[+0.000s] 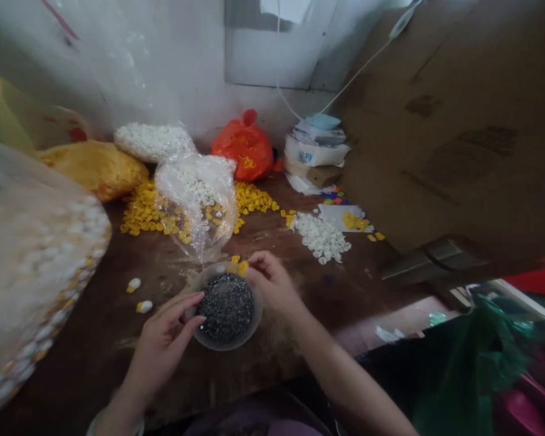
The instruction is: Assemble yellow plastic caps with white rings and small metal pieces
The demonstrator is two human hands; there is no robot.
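Observation:
A round clear bowl (227,346) filled with small dark beads (227,306) stands on the brown table. My left hand (175,330) is at the bowl's left edge, thumb and index finger apart, with a tiny bright piece by the thumb tip. Over the bowl's upper right rim, my right hand (270,278) pinches a small yellow piece (244,267). Another yellow piece (235,258) lies just beyond the rim. Two white-and-yellow pieces (133,285) rest on the table left of the bowl.
A big clear bag of white and yellow pieces (36,260) fills the left side. Behind are loose yellow pieces (140,209), an open clear bag (197,200), a red bag (243,148) and stacked boxes (315,151). White pieces (322,236) lie back right, near a cardboard sheet (449,121).

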